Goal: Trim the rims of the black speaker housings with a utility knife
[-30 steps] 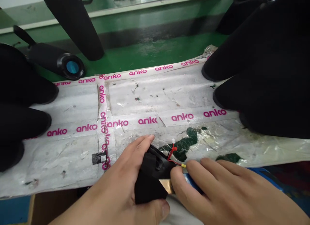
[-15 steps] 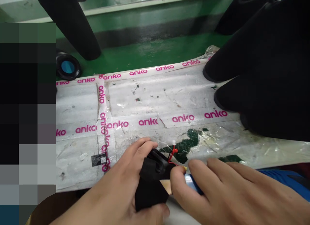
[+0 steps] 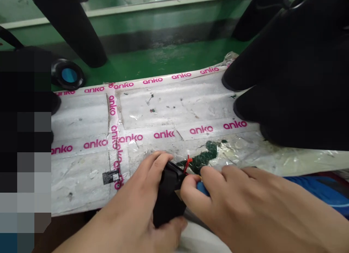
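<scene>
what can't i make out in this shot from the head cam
All in the head view:
- Blue piece: mostly hidden by the right hand.
- Black part: its left side is hidden by the left hand.
- Label: print too small to read.
- Dark forms on the right: cut off by the picture's edge.
- Far left: pixel blocks cover whatever is there.

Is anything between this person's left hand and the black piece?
Nothing visible: the left hand grips the black piece. The red wire stands up at the piece's far edge, clear of that grip, and the right hand is at the opposite side.
</scene>
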### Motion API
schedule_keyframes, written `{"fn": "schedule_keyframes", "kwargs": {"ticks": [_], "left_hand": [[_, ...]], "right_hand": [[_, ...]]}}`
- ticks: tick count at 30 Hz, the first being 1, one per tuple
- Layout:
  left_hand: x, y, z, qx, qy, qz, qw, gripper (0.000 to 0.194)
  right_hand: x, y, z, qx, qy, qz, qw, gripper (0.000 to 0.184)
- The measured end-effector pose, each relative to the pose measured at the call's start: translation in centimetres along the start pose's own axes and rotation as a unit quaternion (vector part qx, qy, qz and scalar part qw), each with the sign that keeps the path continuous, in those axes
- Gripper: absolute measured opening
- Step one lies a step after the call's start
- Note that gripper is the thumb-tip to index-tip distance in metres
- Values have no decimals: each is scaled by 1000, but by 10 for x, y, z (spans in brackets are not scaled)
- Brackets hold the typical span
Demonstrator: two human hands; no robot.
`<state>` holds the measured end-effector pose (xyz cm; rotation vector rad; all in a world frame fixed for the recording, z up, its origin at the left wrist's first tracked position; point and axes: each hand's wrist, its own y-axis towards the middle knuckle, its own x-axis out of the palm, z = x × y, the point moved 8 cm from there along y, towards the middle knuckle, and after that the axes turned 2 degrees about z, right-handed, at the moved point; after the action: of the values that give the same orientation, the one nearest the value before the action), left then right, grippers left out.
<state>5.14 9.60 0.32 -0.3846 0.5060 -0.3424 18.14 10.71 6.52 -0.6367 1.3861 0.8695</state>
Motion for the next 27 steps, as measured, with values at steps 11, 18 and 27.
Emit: {"fn": "schedule_keyframes", "kwargs": {"ticks": [11, 18, 27], "left_hand": [[-7, -5, -9, 55, -48, 12, 997, 73], [-7, -4, -15, 53, -56, 3, 997, 75], [-6, -4, -17, 31, -40, -9, 999, 82]], "right_hand": [[-19, 3, 14, -18, 15, 23, 999, 36], [-2, -13, 17, 14, 28, 38, 999, 51], [13, -8, 9, 3, 33, 62, 998, 47]]}}
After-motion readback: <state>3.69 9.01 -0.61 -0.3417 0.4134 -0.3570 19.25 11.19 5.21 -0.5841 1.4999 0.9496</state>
